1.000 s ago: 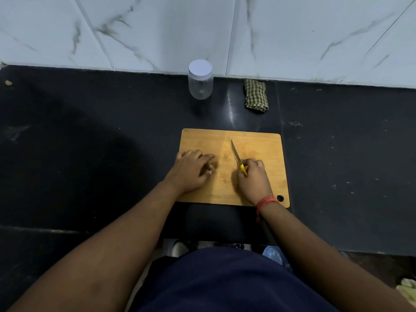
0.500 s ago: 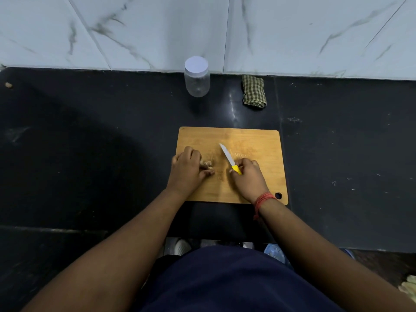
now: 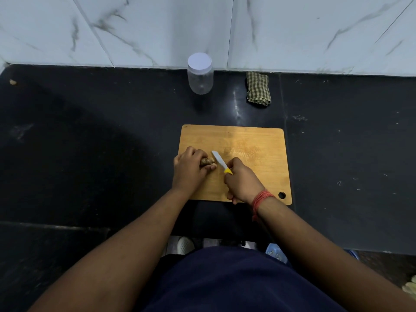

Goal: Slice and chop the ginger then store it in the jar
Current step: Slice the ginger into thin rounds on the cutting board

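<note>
The cutting board (image 3: 254, 140) lies on the table (image 3: 90, 154), straight in front of the person. On its left part the left hand (image 3: 190, 168) holds the ginger (image 3: 207, 161), with the knife (image 3: 220, 162) in the right hand (image 3: 242, 181) just right of it. Behind the board, against the wall, stand the jar (image 3: 200, 74) and, to its right, a folded cloth (image 3: 258, 88).

A black stone counter (image 3: 94, 136) fills the view, scuffed and flecked with pale specks, with a glossy glare near its back edge. Behind the counter rises a wall of white marble tiles (image 3: 157, 25) with grey veins
</note>
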